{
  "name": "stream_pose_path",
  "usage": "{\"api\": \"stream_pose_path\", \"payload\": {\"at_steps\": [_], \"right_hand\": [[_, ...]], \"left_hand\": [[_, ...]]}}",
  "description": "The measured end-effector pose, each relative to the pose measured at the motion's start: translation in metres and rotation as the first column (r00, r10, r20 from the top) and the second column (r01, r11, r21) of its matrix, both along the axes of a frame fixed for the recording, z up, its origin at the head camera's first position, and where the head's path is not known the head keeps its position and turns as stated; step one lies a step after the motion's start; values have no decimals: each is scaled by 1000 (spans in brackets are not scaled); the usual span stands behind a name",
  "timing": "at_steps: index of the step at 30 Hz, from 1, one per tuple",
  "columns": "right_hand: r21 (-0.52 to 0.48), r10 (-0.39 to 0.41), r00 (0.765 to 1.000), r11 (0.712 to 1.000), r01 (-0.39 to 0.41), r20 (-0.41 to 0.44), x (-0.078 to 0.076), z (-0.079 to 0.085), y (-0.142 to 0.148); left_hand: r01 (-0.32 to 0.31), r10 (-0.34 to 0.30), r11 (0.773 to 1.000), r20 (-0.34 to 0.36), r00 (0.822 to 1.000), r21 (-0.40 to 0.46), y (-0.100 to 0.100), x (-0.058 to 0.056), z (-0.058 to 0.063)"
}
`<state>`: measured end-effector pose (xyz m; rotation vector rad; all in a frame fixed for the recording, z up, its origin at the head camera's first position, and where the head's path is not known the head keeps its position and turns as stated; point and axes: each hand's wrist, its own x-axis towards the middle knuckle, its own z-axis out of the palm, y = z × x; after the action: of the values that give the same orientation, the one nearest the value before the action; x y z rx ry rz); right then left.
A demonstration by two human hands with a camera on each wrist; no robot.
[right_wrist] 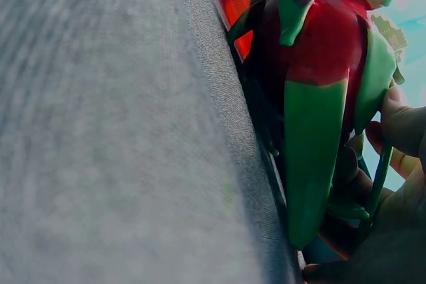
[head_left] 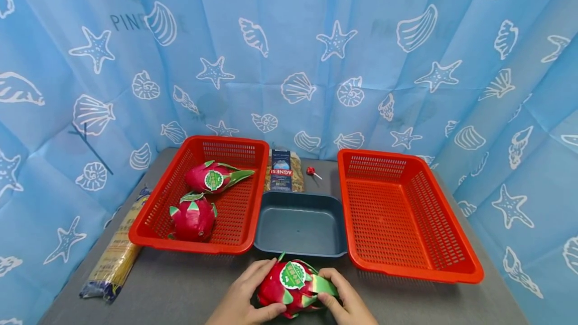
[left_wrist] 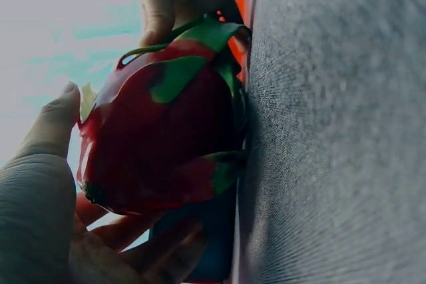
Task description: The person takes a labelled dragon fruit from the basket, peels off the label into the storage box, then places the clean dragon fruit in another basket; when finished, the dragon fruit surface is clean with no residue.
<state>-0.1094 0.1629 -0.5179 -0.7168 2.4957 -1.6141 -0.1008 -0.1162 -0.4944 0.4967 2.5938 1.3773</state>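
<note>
A red dragon fruit point(head_left: 273, 289) with green scales and a round green-and-white sticker lies on its side at the front of the table, below the dark tray. My left hand point(head_left: 246, 296) grips its rounded end, thumb in front and fingers over the far side. At the other end, my right hand point(head_left: 346, 299) holds the long green scales between thumb and fingers. In the left wrist view the fruit point(left_wrist: 153, 131) sits close to the grey cloth, with the left fingers around its end. One long scale point(right_wrist: 311, 164) stretches toward the right palm in the right wrist view.
The left red basket point(head_left: 194, 248) holds two dragon fruits point(head_left: 193, 220). A dark blue-grey tray point(head_left: 300, 254) stands between it and the right red basket point(head_left: 413, 271). Behind the tray are a pasta bag point(head_left: 295, 172) and a red lollipop point(head_left: 311, 170). Packaged spaghetti point(head_left: 118, 252) lies far left.
</note>
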Motion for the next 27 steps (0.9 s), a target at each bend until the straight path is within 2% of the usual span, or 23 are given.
{"api": "stream_pose_path", "payload": {"at_steps": [2,5,8,11,14,20,27], "right_hand": [[31,4,1000,1000,-3,-19,1,6,-2],[119,-38,995,992,49,-92,4,12,-3],[226,-100,983,965,134,-153,8,18,-3],[288,-137,975,940,183,-173,10,24,-4],[289,-148,970,936,201,-194,11,28,-5],[227,-185,962,947,229,-200,13,36,-12],[181,-187,955,956,231,-231,10,48,-25]], "left_hand": [[4,-4,1000,5,1000,15,0,-1,-1],[10,-10,999,-4,1000,48,-1,-1,-3],[13,-10,995,-34,999,97,-2,-1,-6],[16,-7,990,-69,998,141,-4,-1,-9],[19,-6,988,-86,996,154,-5,-1,-11],[34,-14,985,-115,993,172,-5,-2,-14],[37,-14,983,-123,992,182,-5,-1,-14]]}}
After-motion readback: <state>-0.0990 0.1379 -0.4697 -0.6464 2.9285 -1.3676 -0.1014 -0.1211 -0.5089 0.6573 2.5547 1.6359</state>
